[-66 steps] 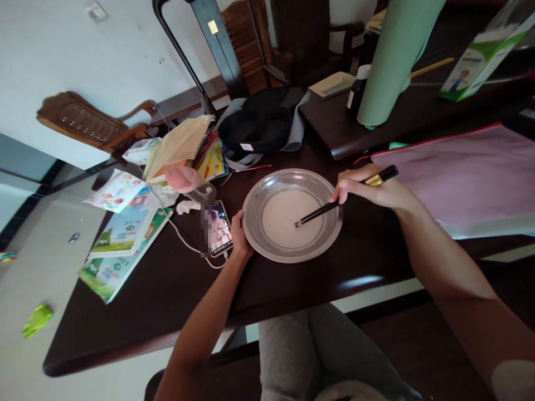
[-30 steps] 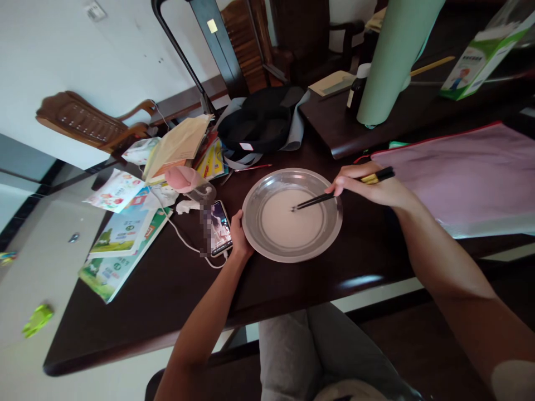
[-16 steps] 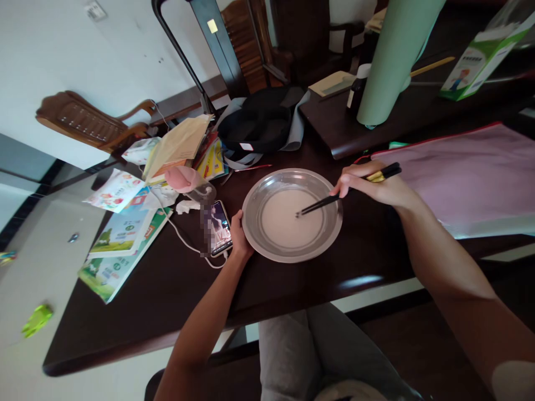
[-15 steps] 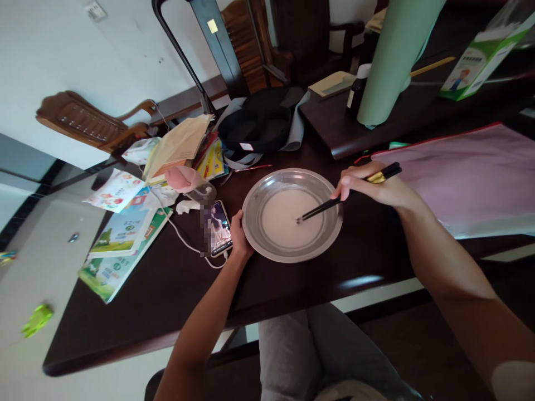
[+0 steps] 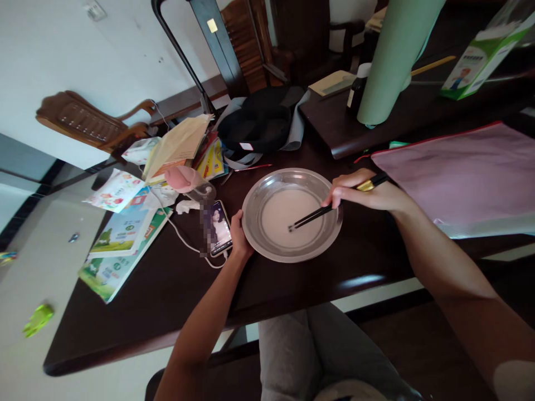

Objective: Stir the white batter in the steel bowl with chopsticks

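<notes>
Head view: close by, the left hand (image 5: 239,236) held the metal bowl (image 5: 253,214) by its left rim on the table (image 5: 167,295). The right hand (image 5: 365,192), fingers pinched narrow around black chopsticks (image 5: 311,216), had just swung their tips left and nearer through pale liquid (image 5: 278,211); stirring, I judged, continued. Beyond lay a black bag (image 5: 259,125).

The shallow round silver metal bowl (image 5: 254,214) is smooth with a soft shine, the slim black chopsticks (image 5: 311,216) look smooth (their gold band (image 5: 365,185) gleams like metal), the dark-brown wooden table (image 5: 167,289) is glossy, and the flat pale-mauve pouch (image 5: 455,178) looks matt.
</notes>
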`<state>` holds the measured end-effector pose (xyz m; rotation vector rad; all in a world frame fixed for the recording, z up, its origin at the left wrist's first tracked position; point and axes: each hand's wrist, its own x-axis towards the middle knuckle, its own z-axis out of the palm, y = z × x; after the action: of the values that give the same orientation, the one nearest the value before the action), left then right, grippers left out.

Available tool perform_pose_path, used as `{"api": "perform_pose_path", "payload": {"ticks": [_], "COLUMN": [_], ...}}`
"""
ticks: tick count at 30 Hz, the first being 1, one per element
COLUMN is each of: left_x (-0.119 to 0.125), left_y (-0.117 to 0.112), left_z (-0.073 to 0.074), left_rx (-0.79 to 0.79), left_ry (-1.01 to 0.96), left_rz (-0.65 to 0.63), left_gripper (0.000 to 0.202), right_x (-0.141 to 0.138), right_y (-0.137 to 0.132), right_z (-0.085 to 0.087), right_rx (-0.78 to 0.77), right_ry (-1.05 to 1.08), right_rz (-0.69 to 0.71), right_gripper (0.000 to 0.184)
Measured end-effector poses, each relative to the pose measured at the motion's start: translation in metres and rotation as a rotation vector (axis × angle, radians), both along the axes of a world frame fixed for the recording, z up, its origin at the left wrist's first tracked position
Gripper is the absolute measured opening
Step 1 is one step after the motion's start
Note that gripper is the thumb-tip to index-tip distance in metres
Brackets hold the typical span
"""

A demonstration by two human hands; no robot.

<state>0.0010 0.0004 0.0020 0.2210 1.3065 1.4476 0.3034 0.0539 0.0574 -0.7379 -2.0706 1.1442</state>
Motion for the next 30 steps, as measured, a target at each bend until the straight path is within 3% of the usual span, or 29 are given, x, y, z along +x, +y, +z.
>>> {"api": "perform_pose_path", "payload": {"ticks": [3,7,9,15,21,24,27,30], "left_x": [0.0,0.001,0.001,0.002,0.003,0.002,0.002,0.003], "left_y": [0.0,0.0,0.0,-0.001,0.0,0.0,0.0,0.0], "left_z": [0.0,0.0,0.001,0.003,0.003,0.002,0.002,0.002], "left_rx": [-0.002,0.018,0.016,-0.003,0.005,0.013,0.005,0.003], "left_ry": [-0.016,-0.012,-0.016,-0.023,-0.001,0.017,0.017,0.007], "left_rz": [0.004,0.016,0.007,0.016,0.02,0.029,0.014,0.014], "left_gripper": [0.025,0.024,0.023,0.022,0.024,0.023,0.023,0.023], "right_x": [-0.008,-0.002,0.004,-0.006,0.001,0.003,-0.005,-0.009], "right_y": [0.001,0.001,0.001,0.0,0.001,-0.001,-0.001,0.002], "right_z": [-0.003,-0.002,0.0,-0.003,0.001,0.001,-0.002,-0.004], "right_rx": [0.047,0.077,0.029,0.011,0.069,0.004,0.011,0.082], "right_ry": [-0.052,-0.018,0.028,-0.041,-0.005,0.023,-0.036,-0.075], "right_rz": [0.063,-0.141,-0.17,0.07,-0.184,-0.101,0.047,0.008], "right_gripper": [0.032,0.035,0.04,0.034,0.037,0.042,0.034,0.028]}}
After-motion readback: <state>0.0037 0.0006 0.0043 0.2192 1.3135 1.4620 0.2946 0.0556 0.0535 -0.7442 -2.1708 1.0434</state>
